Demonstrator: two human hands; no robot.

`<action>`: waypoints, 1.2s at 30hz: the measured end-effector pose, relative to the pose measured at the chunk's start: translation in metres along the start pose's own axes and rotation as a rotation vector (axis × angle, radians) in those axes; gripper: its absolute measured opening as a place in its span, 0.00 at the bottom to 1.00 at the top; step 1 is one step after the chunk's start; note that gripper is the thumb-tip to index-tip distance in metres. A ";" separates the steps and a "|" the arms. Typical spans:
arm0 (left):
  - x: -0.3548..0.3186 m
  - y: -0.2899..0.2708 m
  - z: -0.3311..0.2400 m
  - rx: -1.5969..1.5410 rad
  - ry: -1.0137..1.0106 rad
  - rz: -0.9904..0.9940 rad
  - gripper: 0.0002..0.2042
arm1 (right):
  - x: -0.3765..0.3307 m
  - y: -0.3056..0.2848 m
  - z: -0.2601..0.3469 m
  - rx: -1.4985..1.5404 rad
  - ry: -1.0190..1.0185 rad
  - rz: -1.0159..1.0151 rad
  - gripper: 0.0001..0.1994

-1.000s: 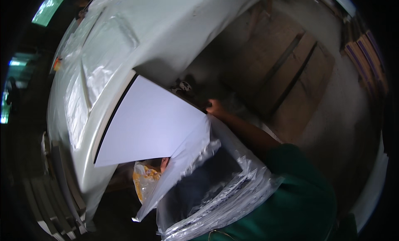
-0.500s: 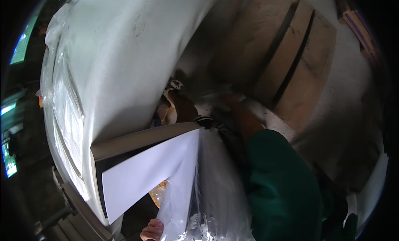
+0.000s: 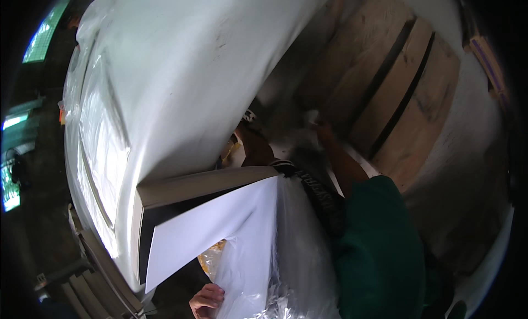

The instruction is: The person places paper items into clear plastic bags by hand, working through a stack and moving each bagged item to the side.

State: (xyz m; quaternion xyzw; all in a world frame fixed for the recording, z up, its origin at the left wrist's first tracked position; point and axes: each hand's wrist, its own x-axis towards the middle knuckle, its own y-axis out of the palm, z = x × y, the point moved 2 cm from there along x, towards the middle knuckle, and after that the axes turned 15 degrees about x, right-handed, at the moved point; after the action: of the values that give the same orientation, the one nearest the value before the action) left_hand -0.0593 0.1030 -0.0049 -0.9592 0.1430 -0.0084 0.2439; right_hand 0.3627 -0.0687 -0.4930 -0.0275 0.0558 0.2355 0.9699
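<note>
At the lower edge, my left hand (image 3: 208, 300) is closed, fingers curled over the edge of a white board (image 3: 239, 280) in clear plastic. The board has a bent flap (image 3: 181, 239) standing out to the left, and loose clear plastic (image 3: 305, 253) hangs along its right side. My right arm, in a green sleeve (image 3: 379, 253), reaches forward. My right hand (image 3: 324, 133) is dim and smeared, so its fingers cannot be made out; a small pale thing (image 3: 312, 117) shows at its tip. Something orange and white in clear wrapping (image 3: 211, 258) shows behind the board.
A large white-covered block (image 3: 181, 71) fills the left, with clear film (image 3: 99, 143) on its side. Under the flap is a beige-edged panel (image 3: 203, 187). A wooden pallet (image 3: 407, 99) lies at the right. Stacked brown slats (image 3: 91, 291) stand at lower left.
The whole view has shifted, so things sit farther right in it. My right hand shows slightly more distinctly, with the pale thing at its tip. My left hand keeps hold of the board.
</note>
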 end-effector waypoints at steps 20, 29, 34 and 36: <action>0.117 -0.002 -0.050 -0.467 -0.224 -0.760 0.07 | -0.176 0.081 0.515 0.785 0.045 1.006 0.12; 0.094 0.011 -0.040 -0.027 -0.190 -1.226 0.10 | -0.196 0.114 0.497 0.551 0.149 1.033 0.09; 0.092 0.012 -0.045 -0.124 -0.159 -1.235 0.08 | -0.203 0.124 0.498 0.606 0.073 1.010 0.09; 0.089 0.011 -0.044 -0.194 -0.174 -1.254 0.08 | -0.204 0.126 0.497 0.640 0.159 1.021 0.09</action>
State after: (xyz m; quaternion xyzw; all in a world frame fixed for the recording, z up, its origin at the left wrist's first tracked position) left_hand 0.0192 0.0486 0.0240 -0.8755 -0.4654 -0.0586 0.1156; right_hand 0.1718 -0.0105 0.0212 0.2783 0.2022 0.6399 0.6872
